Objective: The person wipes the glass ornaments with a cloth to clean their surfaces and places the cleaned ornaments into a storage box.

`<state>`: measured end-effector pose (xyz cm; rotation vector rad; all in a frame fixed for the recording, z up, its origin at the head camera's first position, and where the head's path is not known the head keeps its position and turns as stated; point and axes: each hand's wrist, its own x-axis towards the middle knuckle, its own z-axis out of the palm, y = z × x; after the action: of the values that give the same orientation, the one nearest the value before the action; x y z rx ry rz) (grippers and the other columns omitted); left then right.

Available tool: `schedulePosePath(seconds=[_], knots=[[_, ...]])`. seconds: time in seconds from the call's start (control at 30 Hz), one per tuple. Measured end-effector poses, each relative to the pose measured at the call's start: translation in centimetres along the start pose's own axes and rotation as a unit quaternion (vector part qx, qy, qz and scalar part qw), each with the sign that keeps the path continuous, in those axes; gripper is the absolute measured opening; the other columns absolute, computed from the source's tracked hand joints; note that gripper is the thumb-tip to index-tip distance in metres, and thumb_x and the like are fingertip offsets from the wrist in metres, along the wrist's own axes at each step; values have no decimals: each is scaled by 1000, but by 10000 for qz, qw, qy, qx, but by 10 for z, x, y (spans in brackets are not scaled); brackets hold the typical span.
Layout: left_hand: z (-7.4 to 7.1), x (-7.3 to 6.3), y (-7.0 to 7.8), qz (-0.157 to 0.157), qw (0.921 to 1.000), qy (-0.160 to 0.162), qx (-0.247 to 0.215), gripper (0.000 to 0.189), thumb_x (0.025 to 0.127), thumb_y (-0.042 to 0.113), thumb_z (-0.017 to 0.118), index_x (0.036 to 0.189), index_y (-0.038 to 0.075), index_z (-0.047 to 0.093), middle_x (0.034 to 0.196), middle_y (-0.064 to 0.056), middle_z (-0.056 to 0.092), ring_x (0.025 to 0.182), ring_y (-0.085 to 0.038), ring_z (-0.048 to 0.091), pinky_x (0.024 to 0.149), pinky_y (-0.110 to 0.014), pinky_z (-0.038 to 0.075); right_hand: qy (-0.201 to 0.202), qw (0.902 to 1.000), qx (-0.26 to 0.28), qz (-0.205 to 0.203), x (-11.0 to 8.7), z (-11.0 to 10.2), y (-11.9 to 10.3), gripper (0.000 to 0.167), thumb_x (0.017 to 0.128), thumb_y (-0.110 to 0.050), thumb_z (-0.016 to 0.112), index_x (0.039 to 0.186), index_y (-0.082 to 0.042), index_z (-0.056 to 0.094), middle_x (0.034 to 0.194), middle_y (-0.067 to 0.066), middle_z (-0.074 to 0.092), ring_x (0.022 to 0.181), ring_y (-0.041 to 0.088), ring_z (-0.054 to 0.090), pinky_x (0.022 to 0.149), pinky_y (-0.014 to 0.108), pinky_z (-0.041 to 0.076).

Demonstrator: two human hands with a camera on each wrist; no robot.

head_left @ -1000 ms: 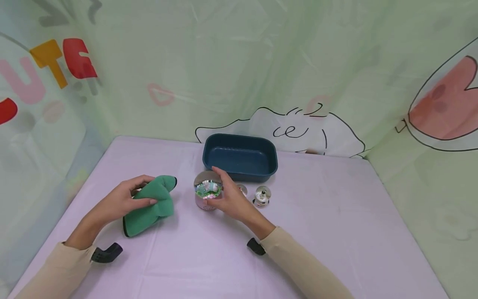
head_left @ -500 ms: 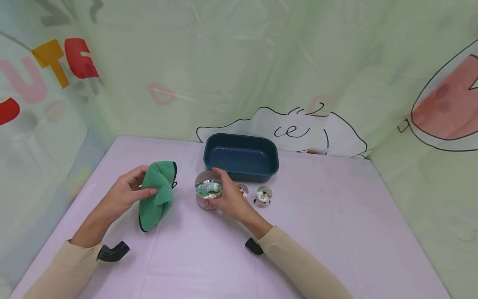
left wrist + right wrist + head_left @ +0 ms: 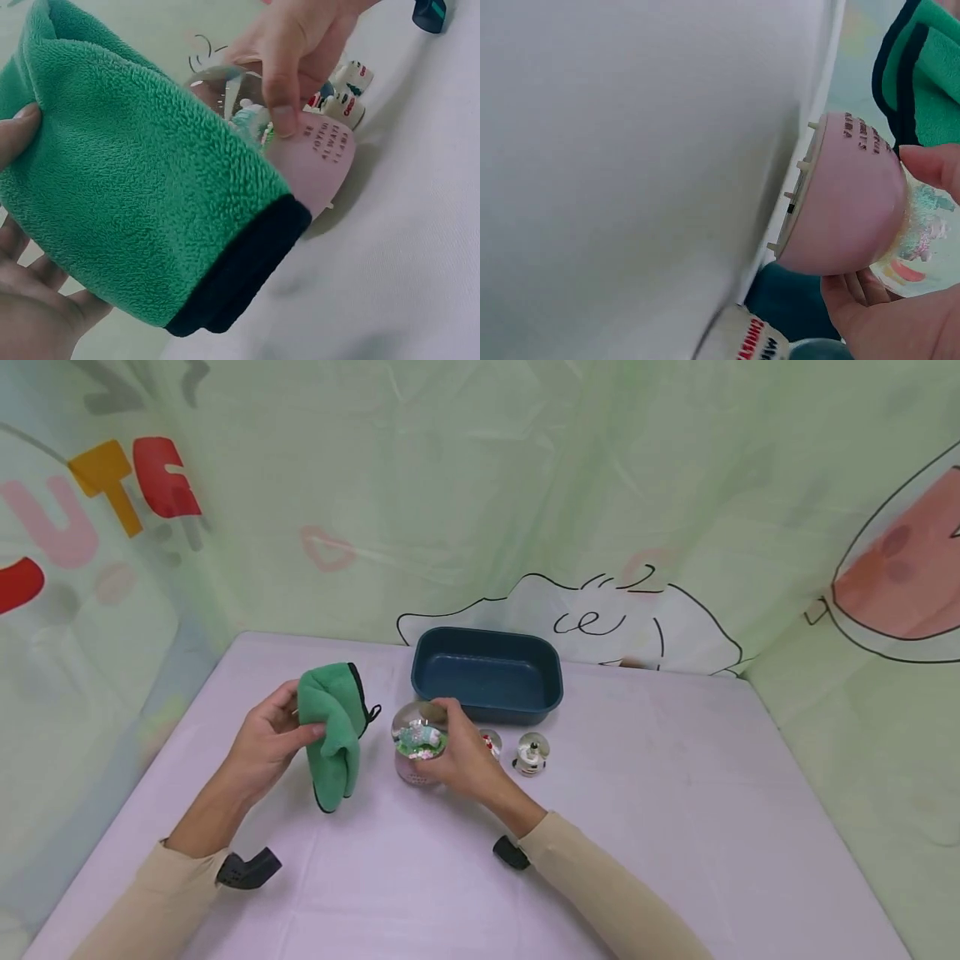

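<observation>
My left hand (image 3: 262,745) pinches a green towel (image 3: 330,714) with black edging and a small hanging loop; the towel drapes from thumb and fingers. To its right, my right hand (image 3: 471,760) grips a snow globe (image 3: 417,731) around its side. The globe has a clear dome with a colourful figure and a pink base (image 3: 319,161) printed with dark letters. In the right wrist view, small feet show under the base (image 3: 847,202). From the left wrist, the towel partly covers the dome.
Behind the right hand stands a dark blue bin (image 3: 487,714) near the table's back edge. Two smaller snow globes are to the right: one (image 3: 531,754) in full view, the other (image 3: 492,741) partly hidden by the hand. A printed curtain (image 3: 480,485) surrounds the table (image 3: 637,793).
My left hand has lifted the towel up and to the right, closer to the snow globe, and the towel now hangs upright. My right hand keeps its grip; the globe tilts slightly.
</observation>
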<state>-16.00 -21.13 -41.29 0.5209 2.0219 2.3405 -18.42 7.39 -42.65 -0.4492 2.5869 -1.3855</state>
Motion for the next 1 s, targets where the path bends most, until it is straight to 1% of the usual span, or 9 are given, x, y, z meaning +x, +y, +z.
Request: schedulePosePath(seconds=[0.13, 0.23, 0.33, 0.43, 0.6, 0.67, 0.83, 0.9, 1.0], knots=[[5, 1, 4, 142, 9992, -22, 369, 57, 93, -13, 63, 143, 12, 51, 132, 5, 61, 110, -15, 58, 91, -21, 52, 118, 9995, 8, -285, -3, -8, -4, 89, 76, -10, 86, 149, -12, 35, 146, 10, 50, 129, 23, 52, 107, 43, 47], [8, 1, 8, 279, 9977, -33, 617, 60, 92, -13, 65, 145, 10, 48, 133, 6, 62, 113, -16, 57, 91, -22, 52, 217, 9975, 119, -660, -6, -16, -8, 87, 76, -10, 86, 147, -13, 36, 144, 9, 50, 127, 23, 52, 104, 44, 49], [11, 2, 11, 409, 9969, -43, 678, 63, 90, -15, 64, 146, 8, 46, 133, 6, 62, 113, -17, 57, 91, -22, 51, 219, 9942, 280, -1011, -9, -23, -11, 87, 75, -9, 87, 147, -14, 38, 141, 6, 50, 126, 22, 52, 104, 44, 49], [14, 2, 13, 470, 9973, -47, 570, 63, 90, -17, 63, 146, 7, 46, 132, 5, 62, 114, -17, 56, 92, -23, 51, 148, 9916, 412, -1217, -13, -28, -13, 86, 76, -10, 86, 146, -17, 38, 140, 2, 50, 126, 21, 50, 103, 42, 48], [22, 5, 15, 458, 9975, -47, 535, 63, 90, -15, 64, 146, 8, 46, 131, 5, 63, 114, -17, 57, 93, -23, 51, 106, 9884, 655, -1365, -19, -35, -13, 84, 77, -5, 83, 146, -21, 38, 139, 2, 49, 120, 21, 53, 91, 36, 54], [25, 6, 15, 433, 9976, -34, 547, 63, 90, -14, 65, 146, 9, 47, 131, 5, 63, 114, -18, 57, 94, -23, 51, 131, 9882, 740, -1332, -22, -39, -13, 83, 77, -4, 81, 146, -22, 38, 140, 2, 48, 116, 22, 54, 86, 34, 55], [32, 11, 17, 382, 9984, -70, 418, 63, 91, -13, 64, 147, 11, 46, 132, 2, 61, 116, -20, 56, 94, -24, 51, 266, 9876, 850, -1295, -27, -49, -15, 84, 78, -4, 78, 149, -22, 37, 144, 4, 47, 120, 25, 52, 90, 37, 54], [34, 13, 17, 379, 9987, -111, 329, 63, 92, -13, 64, 147, 11, 46, 132, 2, 61, 117, -20, 55, 94, -25, 52, 309, 9864, 858, -1370, -28, -54, -15, 84, 78, -3, 77, 149, -23, 38, 144, 4, 47, 124, 25, 51, 95, 39, 52], [37, 15, 19, 382, 9988, -158, 253, 63, 92, -13, 63, 147, 11, 45, 133, 2, 60, 119, -21, 54, 96, -25, 51, 320, 9837, 914, -1516, -29, -62, -14, 84, 77, -1, 77, 148, -26, 40, 142, 2, 48, 126, 24, 49, 97, 43, 52]])
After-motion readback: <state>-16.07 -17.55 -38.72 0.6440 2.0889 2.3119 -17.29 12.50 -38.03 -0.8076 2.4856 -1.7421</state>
